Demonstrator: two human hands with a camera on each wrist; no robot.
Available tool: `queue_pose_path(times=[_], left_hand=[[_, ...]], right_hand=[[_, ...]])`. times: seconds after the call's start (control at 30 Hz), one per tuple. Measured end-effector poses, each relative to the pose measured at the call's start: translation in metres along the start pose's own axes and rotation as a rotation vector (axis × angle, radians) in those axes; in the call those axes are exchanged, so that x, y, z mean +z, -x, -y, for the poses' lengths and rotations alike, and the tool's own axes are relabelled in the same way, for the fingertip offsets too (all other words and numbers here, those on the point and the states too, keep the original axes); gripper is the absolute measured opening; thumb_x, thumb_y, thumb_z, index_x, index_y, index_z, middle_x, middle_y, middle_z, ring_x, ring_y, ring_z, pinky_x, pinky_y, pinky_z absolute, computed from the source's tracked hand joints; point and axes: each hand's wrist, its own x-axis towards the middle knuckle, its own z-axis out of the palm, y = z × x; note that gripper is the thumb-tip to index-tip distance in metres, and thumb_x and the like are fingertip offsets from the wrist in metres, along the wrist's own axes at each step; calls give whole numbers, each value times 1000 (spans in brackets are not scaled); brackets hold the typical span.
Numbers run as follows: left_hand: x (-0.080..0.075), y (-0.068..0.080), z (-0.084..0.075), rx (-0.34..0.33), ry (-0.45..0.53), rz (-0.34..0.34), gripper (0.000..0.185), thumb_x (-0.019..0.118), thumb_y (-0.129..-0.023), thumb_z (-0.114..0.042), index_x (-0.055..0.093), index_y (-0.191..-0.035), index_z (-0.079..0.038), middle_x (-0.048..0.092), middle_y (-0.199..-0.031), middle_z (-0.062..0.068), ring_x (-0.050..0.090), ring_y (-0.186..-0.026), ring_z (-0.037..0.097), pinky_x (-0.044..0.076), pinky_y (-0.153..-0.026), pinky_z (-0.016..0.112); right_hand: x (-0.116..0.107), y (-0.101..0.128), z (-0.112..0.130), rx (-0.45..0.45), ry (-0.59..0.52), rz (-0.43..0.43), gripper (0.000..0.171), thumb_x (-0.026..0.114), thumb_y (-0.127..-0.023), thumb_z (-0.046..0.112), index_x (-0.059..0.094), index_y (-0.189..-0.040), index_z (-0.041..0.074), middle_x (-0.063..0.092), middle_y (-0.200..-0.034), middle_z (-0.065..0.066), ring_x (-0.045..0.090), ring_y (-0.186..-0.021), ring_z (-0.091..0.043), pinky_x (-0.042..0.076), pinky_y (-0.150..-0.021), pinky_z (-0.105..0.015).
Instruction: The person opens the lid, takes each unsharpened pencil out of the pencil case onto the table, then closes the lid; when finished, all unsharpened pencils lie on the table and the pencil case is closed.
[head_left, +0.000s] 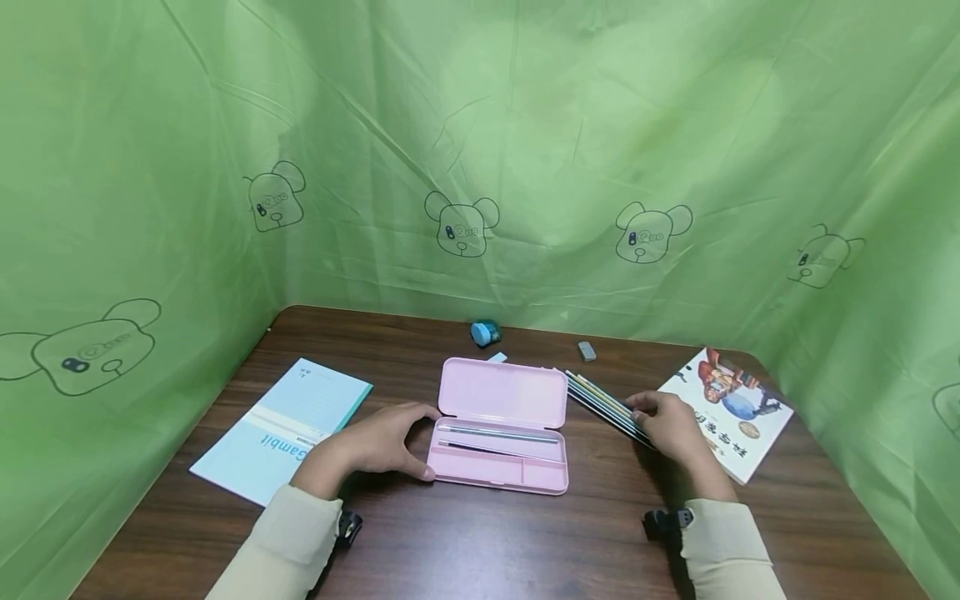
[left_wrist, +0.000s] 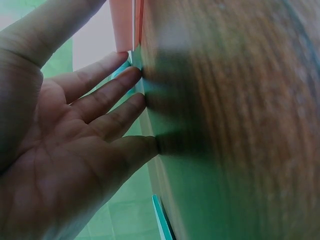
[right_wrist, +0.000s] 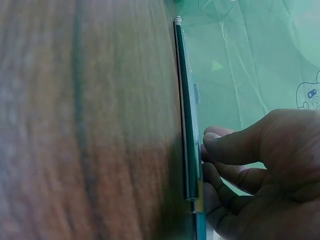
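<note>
A pink pencil case lies with its lid raised at the back. Inside its long compartment are a silvery pencil and a thinner dark one. At the case's left end, my left hand spans the side, thumb at the front corner and a finger at the back. The left wrist view shows those fingers spread and fairly straight. My right hand is at the near end of several pencils lying on the table. Thumb and fingertips pinch at a pencil; which one is unclear.
A light-blue notebook lies at the left, partly behind the left forearm. Under the right wrist's far side is a picture-covered book. A blue sharpener and a grey eraser sit at the back. Green curtains enclose the table.
</note>
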Motion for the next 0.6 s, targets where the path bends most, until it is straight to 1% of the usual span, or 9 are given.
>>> queue_pose_path(times=[0.07,0.13,0.23,0.3,0.4,0.5,0.57,0.6], left_hand=[[0,0,0,-2,1,2,81,104,-79,-34,66,-147,-12,62,-162,13,52,-157,39,41,-131,63],[0,0,0,-4,4,4,81,104,-79,-33,67,-147,-13,62,-162,12,52,-157,39,42,-130,63],[0,1,-1,-8,9,5,80,104,-79,-33,67,-147,-14,62,-162,12,51,-157,38,42,-130,63],[-1,1,-1,-10,11,5,79,104,-79,-32,67,-147,-14,62,-162,12,51,-158,38,42,-130,63],[-1,1,-1,-11,8,4,79,104,-79,-32,67,-146,-15,61,-162,12,51,-158,39,41,-131,63],[-1,1,-1,-8,3,3,79,104,-79,-32,68,-146,-15,62,-162,12,51,-157,38,42,-131,63],[0,0,-1,-6,2,3,79,104,-79,-33,68,-146,-15,62,-162,12,52,-157,38,42,-130,63],[0,0,-1,-5,1,3,79,104,-78,-33,68,-146,-15,62,-161,11,52,-157,38,42,-130,62]], right_hand=[[-1,1,4,-3,-6,-8,18,70,-103,3,82,-116,0,83,-108,-18,76,-103,-36,58,-92,-56],[-2,2,11,-25,-13,-15,18,71,-104,3,82,-117,-1,84,-110,-19,77,-105,-37,59,-94,-58],[-2,3,30,-74,-42,-19,19,72,-104,3,81,-120,-1,84,-111,-18,77,-106,-35,60,-94,-55],[-1,5,47,-117,-74,-6,20,74,-103,2,81,-122,0,84,-110,-16,77,-104,-32,60,-92,-50],[6,11,76,-176,-123,48,21,78,-101,3,82,-122,2,84,-110,-12,74,-102,-25,59,-89,-42],[19,19,103,-237,-172,154,22,79,-100,4,82,-122,4,82,-110,-9,72,-100,-19,60,-86,-36],[29,24,117,-276,-167,218,22,79,-101,5,82,-123,5,82,-111,-7,72,-102,-18,62,-88,-37],[34,27,123,-297,-155,248,22,79,-101,5,82,-123,5,82,-111,-7,73,-102,-19,63,-89,-39]])
